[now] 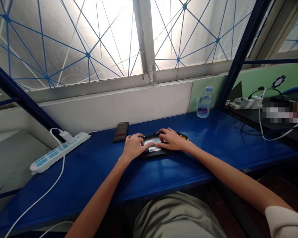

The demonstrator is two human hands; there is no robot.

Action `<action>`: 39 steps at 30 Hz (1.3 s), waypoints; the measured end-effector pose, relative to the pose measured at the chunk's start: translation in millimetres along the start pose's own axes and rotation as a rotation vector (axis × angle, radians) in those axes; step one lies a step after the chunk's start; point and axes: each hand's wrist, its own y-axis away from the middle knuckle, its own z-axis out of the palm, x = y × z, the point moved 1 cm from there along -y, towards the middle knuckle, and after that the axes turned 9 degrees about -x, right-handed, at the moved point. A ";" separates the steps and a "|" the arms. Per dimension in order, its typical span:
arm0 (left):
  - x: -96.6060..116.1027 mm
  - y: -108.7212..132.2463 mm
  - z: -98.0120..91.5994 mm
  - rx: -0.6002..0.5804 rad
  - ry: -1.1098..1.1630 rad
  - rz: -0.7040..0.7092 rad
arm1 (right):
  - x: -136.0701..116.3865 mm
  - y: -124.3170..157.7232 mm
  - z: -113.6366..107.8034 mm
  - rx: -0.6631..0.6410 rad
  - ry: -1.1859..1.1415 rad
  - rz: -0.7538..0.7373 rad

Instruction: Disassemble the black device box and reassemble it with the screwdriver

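Note:
A flat black rectangular device (pixel 161 153) with a silvery panel and a white barcode-like label lies on the blue table; its exact kind is unclear. My left hand (pixel 134 146) grips its left side, fingers curled over the far edge and thumb pressed on the panel. On the other side my right hand (pixel 172 140) holds it the same way, and the two thumbs nearly meet above the label. Partly behind my right hand lies a tool with a black and yellow handle (pixel 183 136), perhaps a screwdriver. A dark phone (pixel 121 132) rests just beyond my left hand.
A white power strip (pixel 61 152) with a plugged-in charger lies at the left, its cable hanging over the table (pixel 89 178). At the back right stands a water bottle (pixel 205 103). Chargers and cables (pixel 253 100) crowd the far right, and blue frame posts rise on both sides.

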 end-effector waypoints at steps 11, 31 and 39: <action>0.6 -1.5 -2.2 -0.006 -0.012 0.008 | -0.5 4.8 -5.7 -0.036 -0.096 -0.044; -3.7 -1.9 -1.3 0.033 0.063 0.047 | -6.6 2.9 -3.5 -0.084 -0.195 -0.110; -0.5 3.5 -23.4 -0.009 0.349 0.178 | -10.0 2.4 -9.4 -0.056 -0.273 -0.071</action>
